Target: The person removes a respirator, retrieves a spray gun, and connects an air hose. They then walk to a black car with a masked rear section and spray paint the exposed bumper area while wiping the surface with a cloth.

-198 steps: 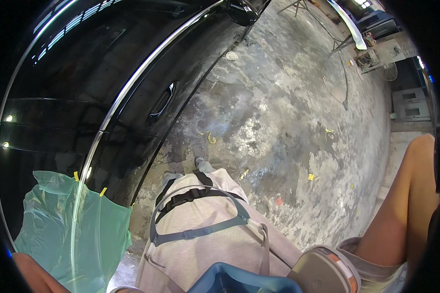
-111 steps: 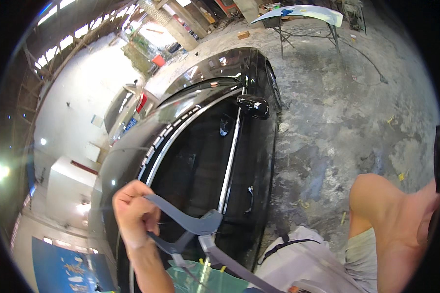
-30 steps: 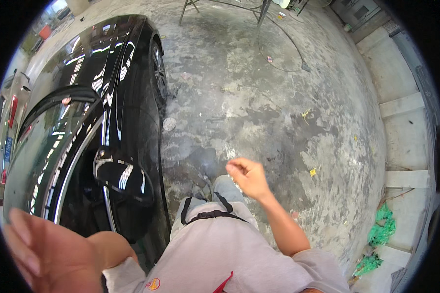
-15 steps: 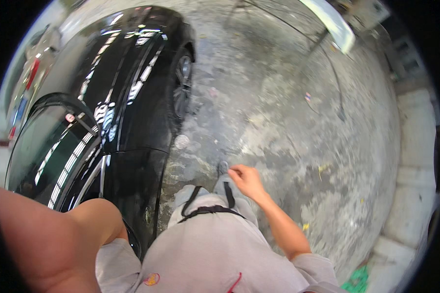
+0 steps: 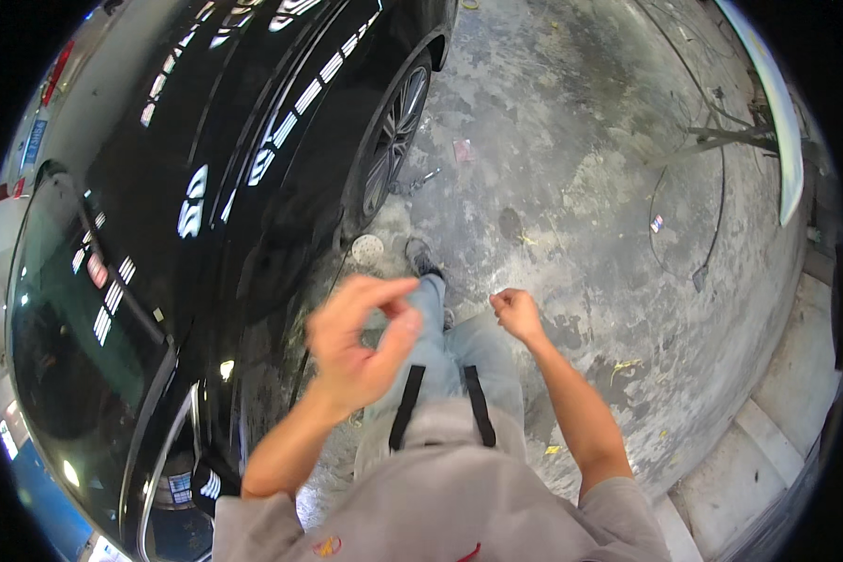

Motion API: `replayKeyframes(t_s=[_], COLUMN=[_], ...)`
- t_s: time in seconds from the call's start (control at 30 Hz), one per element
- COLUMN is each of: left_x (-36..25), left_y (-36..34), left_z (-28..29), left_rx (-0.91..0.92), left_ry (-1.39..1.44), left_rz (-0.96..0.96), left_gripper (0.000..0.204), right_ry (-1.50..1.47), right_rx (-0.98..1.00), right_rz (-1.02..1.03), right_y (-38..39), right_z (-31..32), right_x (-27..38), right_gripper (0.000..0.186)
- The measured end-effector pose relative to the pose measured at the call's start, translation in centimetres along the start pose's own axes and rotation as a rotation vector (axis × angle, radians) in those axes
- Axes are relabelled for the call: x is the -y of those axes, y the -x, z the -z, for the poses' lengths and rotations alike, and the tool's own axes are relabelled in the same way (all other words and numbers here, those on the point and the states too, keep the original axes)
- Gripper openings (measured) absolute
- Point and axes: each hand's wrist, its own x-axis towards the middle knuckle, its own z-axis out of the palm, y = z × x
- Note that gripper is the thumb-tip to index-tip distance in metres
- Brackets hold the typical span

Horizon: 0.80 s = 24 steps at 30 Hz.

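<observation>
A person in a grey shirt (image 5: 440,506) stands close beside a glossy black car (image 5: 300,187), which fills the left of the view on a stained concrete floor (image 5: 581,215). The left hand (image 5: 356,342) hangs in front of the lower bodywork, thumb and index finger bent toward each other with a gap between — released, with nothing in them. The right hand (image 5: 518,316), out over the concrete, has its fingers curled; whether anything small is tucked inside cannot be told.

The likeliest mishap is a scuff: a careless swing of the left arm, so near the car, could drag knuckles across the shine. Footing is the other worry — a shoe (image 5: 420,255) sits just beside a pale round disc (image 5: 367,249) that might slip if trodden on, and a dark cable (image 5: 701,277) at right could snag a foot.

The car's nose points ahead of the person, its long axis running up the view and leaning right, windshield (image 5: 75,300) behind hood, front wheel (image 5: 398,140) facing the open floor.
</observation>
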Motion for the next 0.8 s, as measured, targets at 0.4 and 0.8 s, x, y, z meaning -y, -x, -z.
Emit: replayKeyframes(t_s=[0.4, 0.8], left_x=[39.6, 39.9], left_y=[12.7, 6.7], left_z=[-11.4, -13.3], left_rx=[0.445, 0.499], left_ry=[-0.7, -0.77], left_rz=[0.775, 0.808], left_gripper=[0.066, 0.067], right_ry=[0.632, 0.784], right_rx=[0.186, 0.457], right_rz=[0.173, 0.551], right_y=[-54.8, -64.4], right_z=[-21.6, -28.7], right_x=[-6.0, -11.2], right_gripper=[0.038, 0.032])
